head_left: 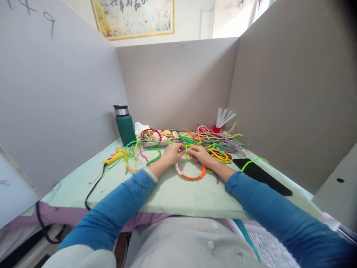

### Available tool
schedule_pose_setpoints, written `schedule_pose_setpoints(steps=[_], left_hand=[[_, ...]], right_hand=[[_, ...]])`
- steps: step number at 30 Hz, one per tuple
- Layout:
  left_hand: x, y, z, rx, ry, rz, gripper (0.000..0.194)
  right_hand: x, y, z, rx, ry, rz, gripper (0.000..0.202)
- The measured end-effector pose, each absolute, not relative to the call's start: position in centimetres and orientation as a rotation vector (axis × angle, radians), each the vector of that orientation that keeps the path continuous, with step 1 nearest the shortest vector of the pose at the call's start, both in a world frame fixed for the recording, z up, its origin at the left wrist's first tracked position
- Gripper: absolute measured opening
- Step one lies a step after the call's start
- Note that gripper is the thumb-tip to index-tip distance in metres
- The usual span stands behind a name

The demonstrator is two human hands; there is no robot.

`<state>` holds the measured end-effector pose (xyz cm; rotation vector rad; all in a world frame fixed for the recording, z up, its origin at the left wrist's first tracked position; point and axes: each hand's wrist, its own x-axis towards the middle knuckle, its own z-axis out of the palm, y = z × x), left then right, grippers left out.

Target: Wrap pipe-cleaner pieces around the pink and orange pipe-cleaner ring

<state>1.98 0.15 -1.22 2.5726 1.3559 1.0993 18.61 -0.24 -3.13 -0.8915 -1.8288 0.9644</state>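
Both my hands meet above the table, pinching at the top of a ring point(195, 178) that looks wrapped in pink and orange pipe cleaner. A short yellow-green pipe cleaner point(186, 151) shows between the fingertips. My left hand point(173, 153) is closed on it from the left. From the right, my right hand point(199, 153) closes on the same piece. The ring's lower curve rests on or just over the pale tablecloth point(178, 201); its upper part is mostly hidden by my fingers.
Behind my hands are a metal tray point(147, 144) of small items and a heap of pipe cleaners point(217, 137). To the left stand a green bottle point(125, 128) and a yellow glue gun point(114, 158). A black phone-like slab point(262, 176) lies right. Grey partitions point(178, 82) enclose the table.
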Motion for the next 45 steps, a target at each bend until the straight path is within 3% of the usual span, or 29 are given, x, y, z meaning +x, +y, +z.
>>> schedule_pose_setpoints(steps=[21, 35, 45], left_hand=[[1.7, 0.4, -1.1, 2.736, 1.312, 1.049, 0.021], [1.7, -0.1, -0.5, 2.057, 1.095, 0.93, 0.038], [1.6, -0.4, -0.5, 1.926, 1.047, 0.935, 0.033]], right_hand=[[18.6, 0.0, -3.3, -0.891, -1.835, 0.942, 0.035], [18.6, -0.6, -2.9, -0.872, -1.825, 0.921, 0.038], [18.8, -0.4, -2.5, -0.81, -1.679, 1.184, 0.048]])
